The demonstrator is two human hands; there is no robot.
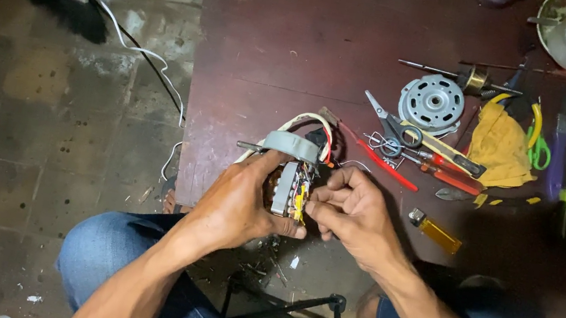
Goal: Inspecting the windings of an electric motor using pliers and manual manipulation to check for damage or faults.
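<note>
My left hand grips a small electric motor stator with copper windings and a grey end cover, held above the near edge of a dark red table. Coloured wires loop from the top of the motor. My right hand sits against the motor's right side, fingertips pinched on a yellow piece at the windings.
On the table to the right lie scissors, red-handled pliers, a round metal motor cover, a yellow cloth, green-handled scissors, a yellow lighter and a shaft. A white cable runs across the tiled floor at left.
</note>
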